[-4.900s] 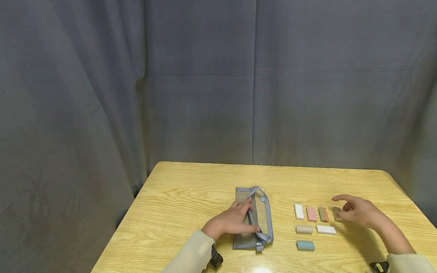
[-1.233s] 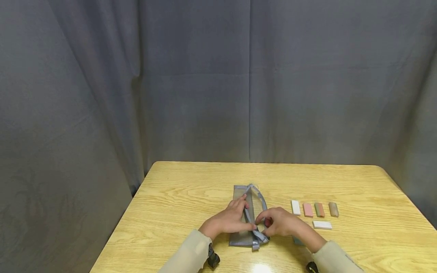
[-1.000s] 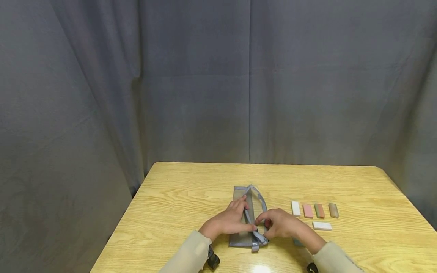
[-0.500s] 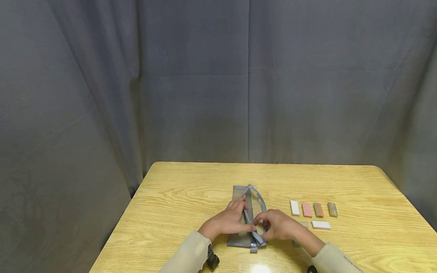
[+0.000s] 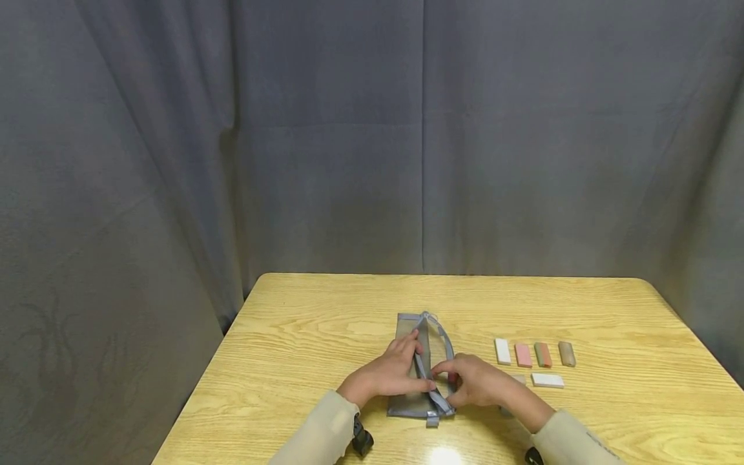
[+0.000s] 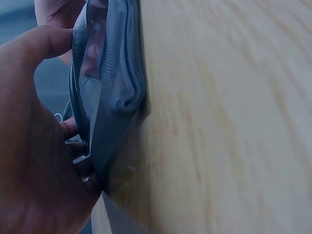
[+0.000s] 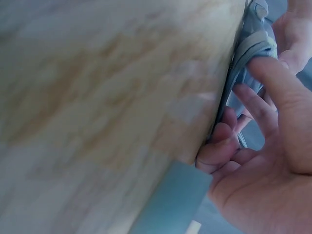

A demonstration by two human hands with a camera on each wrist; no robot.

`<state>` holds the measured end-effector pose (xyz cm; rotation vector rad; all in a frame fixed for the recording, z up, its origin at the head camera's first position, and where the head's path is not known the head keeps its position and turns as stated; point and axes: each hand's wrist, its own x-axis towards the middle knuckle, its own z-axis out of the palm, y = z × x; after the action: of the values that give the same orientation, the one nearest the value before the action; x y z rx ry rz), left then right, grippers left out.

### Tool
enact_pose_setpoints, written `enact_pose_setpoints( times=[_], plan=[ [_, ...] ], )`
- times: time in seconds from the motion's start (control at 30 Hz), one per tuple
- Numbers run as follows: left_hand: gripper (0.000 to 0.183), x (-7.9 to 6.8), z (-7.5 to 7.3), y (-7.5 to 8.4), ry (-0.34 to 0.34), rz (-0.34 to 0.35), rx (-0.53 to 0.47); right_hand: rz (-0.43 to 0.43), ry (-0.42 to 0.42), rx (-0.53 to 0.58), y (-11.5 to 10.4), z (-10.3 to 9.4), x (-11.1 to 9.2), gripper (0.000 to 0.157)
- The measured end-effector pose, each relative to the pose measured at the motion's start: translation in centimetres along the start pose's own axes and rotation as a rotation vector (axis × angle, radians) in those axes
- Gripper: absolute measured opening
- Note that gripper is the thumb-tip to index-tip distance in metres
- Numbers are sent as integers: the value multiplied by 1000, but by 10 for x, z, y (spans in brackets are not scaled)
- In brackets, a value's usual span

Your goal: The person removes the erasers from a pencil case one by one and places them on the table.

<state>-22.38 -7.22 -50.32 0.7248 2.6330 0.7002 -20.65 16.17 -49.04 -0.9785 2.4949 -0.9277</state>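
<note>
A grey-blue mesh zip pouch (image 5: 407, 405) lies flat on the table, its zipped mouth spread apart. My left hand (image 5: 386, 376) holds the mouth's left edge, thumb toward the near end and fingers further up. In the left wrist view, thumb and fingertips hook onto the pouch edge (image 6: 79, 53). My right hand (image 5: 479, 382) grips the right edge near the close corner, fingers curled. The right wrist view has its thumb and index finger against the zip edge (image 7: 253, 46), other fingers bent beneath. Whether anything lies inside the pouch I cannot tell.
Right of the pouch lie small eraser-like blocks: white (image 5: 502, 352), pink (image 5: 523, 355), green-and-orange (image 5: 543, 354), brownish-grey (image 5: 567, 354) and another white one (image 5: 547, 380). A teal block (image 7: 173, 202) lies beside my right hand. My right arm partly covers a beige one (image 5: 519, 378).
Several seconds ago my right hand was at the brownish-grey block on the right; it has since come left to the pouch edge. Over the last second both hands have hardly moved.
</note>
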Motion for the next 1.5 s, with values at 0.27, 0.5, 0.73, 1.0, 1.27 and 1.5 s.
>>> enact_pose_setpoints(
  times=[0.27, 0.5, 0.73, 1.0, 1.27, 1.5],
  plan=[
    [71, 1, 0, 0, -1, 7, -1, -1, 12, 10, 6, 0, 3, 45],
    [68, 1, 2, -1, 5, 13, 30, -44, 2, -7, 9, -1, 2, 38],
    [62, 1, 1, -2, 8, 15, 26, -26, -5, 13, 9, -3, 2, 39],
    [72, 2, 1, -1, -8, 11, 22, -21, -7, 56, 13, -10, -1, 35],
    [75, 3, 6, -1, 3, -13, 49, -43, 25, 81, 15, -17, -6, 30],
    [72, 2, 5, 2, 3, -17, 24, -29, 75, 50, 13, -19, -9, 33]
  ],
)
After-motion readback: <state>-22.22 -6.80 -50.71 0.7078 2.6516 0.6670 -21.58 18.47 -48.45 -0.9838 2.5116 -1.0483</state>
